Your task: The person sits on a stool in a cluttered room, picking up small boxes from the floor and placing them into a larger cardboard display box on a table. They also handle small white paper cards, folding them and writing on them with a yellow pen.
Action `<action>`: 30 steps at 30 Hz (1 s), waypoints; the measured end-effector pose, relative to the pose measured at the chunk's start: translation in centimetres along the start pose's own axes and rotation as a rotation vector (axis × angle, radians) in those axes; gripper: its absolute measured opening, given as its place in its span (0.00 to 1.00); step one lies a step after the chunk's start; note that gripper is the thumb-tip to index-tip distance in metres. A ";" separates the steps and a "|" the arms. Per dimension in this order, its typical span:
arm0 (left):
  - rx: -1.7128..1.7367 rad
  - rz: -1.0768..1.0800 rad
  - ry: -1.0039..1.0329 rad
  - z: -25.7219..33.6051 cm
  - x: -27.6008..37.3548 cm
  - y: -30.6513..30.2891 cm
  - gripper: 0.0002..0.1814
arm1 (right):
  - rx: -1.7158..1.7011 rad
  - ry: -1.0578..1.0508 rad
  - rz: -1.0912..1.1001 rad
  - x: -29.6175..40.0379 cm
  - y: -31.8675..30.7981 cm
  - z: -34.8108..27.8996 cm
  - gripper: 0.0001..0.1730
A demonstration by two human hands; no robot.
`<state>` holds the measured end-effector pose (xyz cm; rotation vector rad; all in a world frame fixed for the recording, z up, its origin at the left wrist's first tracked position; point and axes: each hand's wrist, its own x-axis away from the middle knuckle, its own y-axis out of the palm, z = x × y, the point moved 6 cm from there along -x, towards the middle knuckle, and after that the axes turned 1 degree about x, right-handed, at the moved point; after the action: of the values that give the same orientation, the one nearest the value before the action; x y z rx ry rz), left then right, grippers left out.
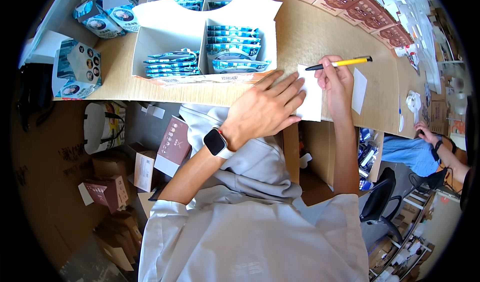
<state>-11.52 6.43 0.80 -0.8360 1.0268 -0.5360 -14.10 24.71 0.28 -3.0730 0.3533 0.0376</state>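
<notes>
My right hand [335,77] grips a yellow pen [350,62] with a black tip and a black end. The pen's tip points left, over the top of a white slip of paper [311,98]; whether it touches the paper I cannot tell. Flat and with fingers spread, my left hand [268,104] rests at the paper's left edge, its fingertips on or beside it. Just beyond that hand stands a white divided box [168,42] holding blue foil packets [234,49] in its compartments. A second white slip [359,91] lies right of my right wrist.
Blue printed cartons [79,68] stand at the table's left. Brown-red printed boxes [343,3] line the far right. Below the table edge are an open cardboard box [317,151] and a tote bag [97,128]. Another person's hand [426,133] is at the right.
</notes>
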 end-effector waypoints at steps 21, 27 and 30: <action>-0.203 -0.078 0.053 0.3 -0.3 0.5 0.20 | 0.241 -0.108 -0.144 -0.1 1.6 0.0 0.06; -0.176 -0.074 0.040 0.2 -0.2 0.7 0.20 | 0.288 -0.100 -0.144 -0.1 1.8 0.2 0.05; -0.175 -0.081 0.044 0.3 -0.4 0.5 0.20 | 0.317 -0.121 -0.127 -0.1 1.7 0.2 0.05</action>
<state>-11.40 7.12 0.74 -1.0278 1.0948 -0.5408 -14.55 23.06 0.05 -2.7564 0.1407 0.1466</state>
